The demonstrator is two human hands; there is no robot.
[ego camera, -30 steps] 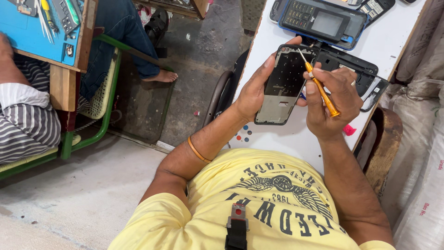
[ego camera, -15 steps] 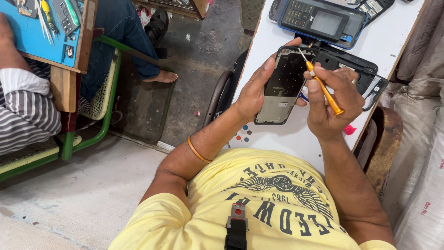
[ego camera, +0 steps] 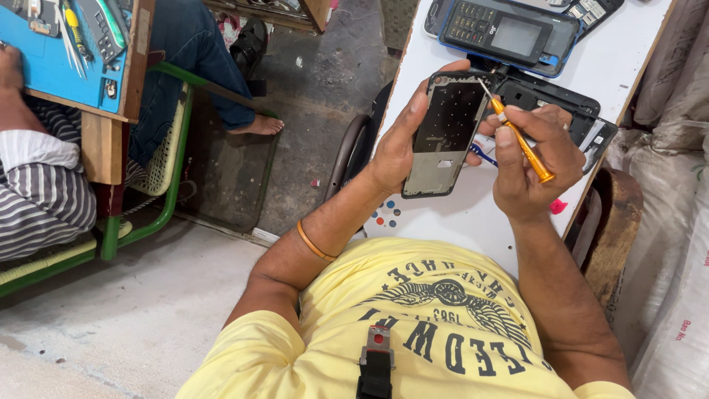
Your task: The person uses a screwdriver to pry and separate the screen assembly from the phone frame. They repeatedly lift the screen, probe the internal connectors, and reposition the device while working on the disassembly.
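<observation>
My left hand (ego camera: 399,144) grips a grey phone frame (ego camera: 447,133) by its left edge and holds it up over the white table (ego camera: 473,214). My right hand (ego camera: 535,159) is closed around a small orange screwdriver (ego camera: 521,142). Its metal tip touches the upper right corner of the phone frame. Under my hands lies a black phone shell (ego camera: 557,100). A blue keypad phone (ego camera: 506,33) rests farther back on the table.
To the left a person in striped clothes (ego camera: 40,188) sits at a blue work mat (ego camera: 52,59) with tools. Another person's bare foot (ego camera: 258,125) rests on the floor. A green chair frame (ego camera: 173,170) stands beside them. White sacks (ego camera: 676,222) lean at right.
The view has shifted a little. My hands keep the phone frame and screwdriver in nearly the same pose.
</observation>
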